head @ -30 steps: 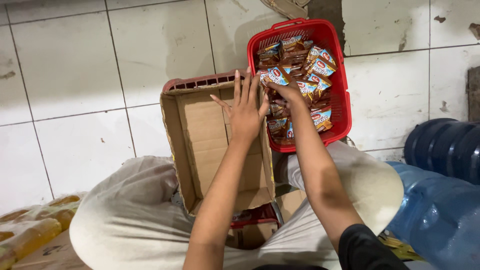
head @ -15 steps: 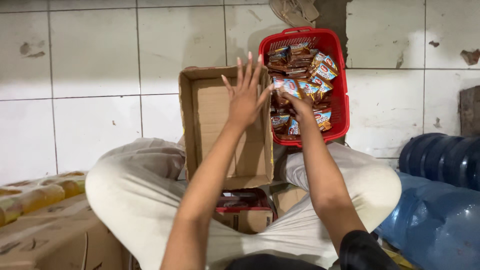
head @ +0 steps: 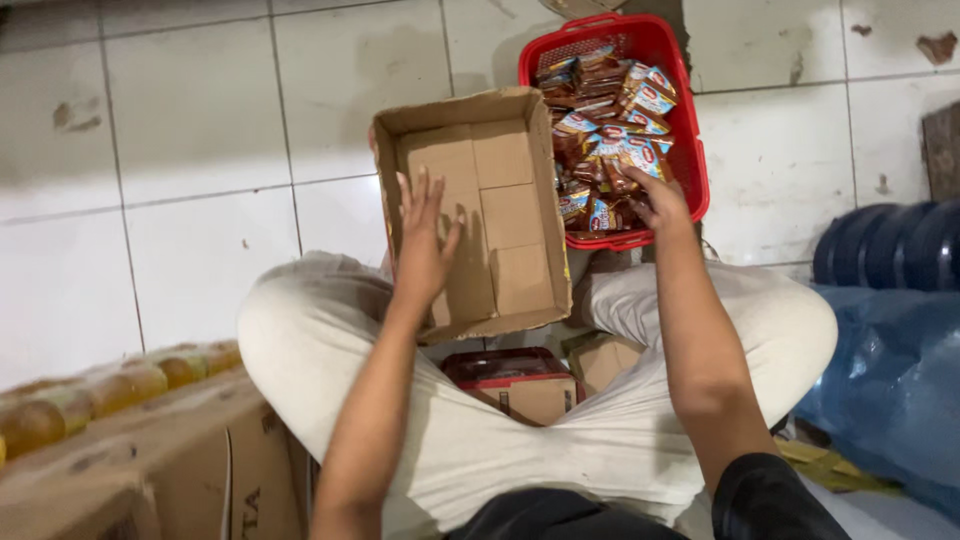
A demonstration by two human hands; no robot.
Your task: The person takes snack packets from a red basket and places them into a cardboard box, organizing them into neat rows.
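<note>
**A:** What do you have on the feed, biggest things first?

**B:** I see a white tiled floor (head: 170,140) filling the view, then my own crossed legs in pale trousers (head: 520,440) at six o'clock. At three o'clock lie blue water jugs (head: 890,250) and blue plastic sheeting (head: 890,380); at eight o'clock there is a brown carton (head: 130,470) beside a row of yellowish wrapped packs (head: 110,385).

**A:** And the working things?

**B:** An open cardboard box (head: 500,215) sits dead centre, tilted up toward me and empty inside. Touching its right wall, at one o'clock, is a red plastic basket (head: 690,150) heaped with small brown snack packets (head: 610,140). A smaller red-lidded box (head: 515,375) sits in my lap, just below the cardboard one.

**A:** Hands?

**B:** My left hand (head: 425,240) is flat and spread wide against the box's inner floor, gripping nothing, just bracing it. My right hand (head: 655,200) is curled over the packets at the near edge of the basket; I cannot tell whether the fingers have closed on any, since the palm hides them.

**A:** Any advice on doing it well?

**B:** I judge the box needs that steady brace so it stays tilted. I would take a modest bunch rather than a heap, since the slick wrappers look likely to slide.
</note>
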